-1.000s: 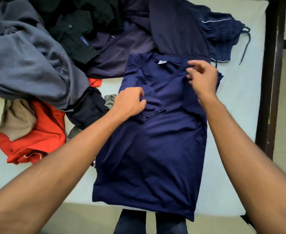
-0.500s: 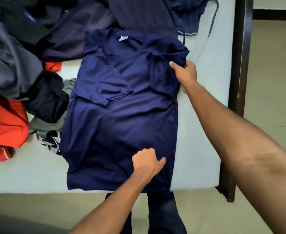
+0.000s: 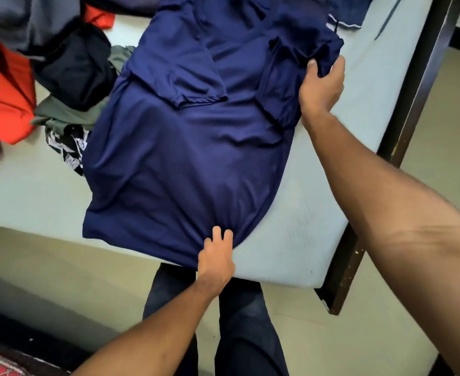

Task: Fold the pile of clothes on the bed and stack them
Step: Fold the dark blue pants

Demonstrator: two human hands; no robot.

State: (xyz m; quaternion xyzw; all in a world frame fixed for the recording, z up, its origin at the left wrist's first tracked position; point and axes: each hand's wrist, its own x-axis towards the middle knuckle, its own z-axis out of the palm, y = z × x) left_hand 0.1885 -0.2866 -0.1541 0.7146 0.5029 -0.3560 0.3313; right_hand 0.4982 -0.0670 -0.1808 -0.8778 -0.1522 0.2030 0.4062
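The navy T-shirt lies spread on the bed, its hem at the near edge and both sleeves turned in over the body. The right hand grips the shirt's right side up by the sleeve fold, thumb and fingers closed round a bunch of cloth. The left hand holds the hem near its right corner, fingers curled over the edge, and the fabric puckers toward it.

This looks like the lengthwise fold of the right side just being set up. The next move probably calls for both hands to carry that edge across together so it stays straight, then hem up to collar. Just beside the shirt on the left waits the unfolded heap, a red garment and a black one among it.
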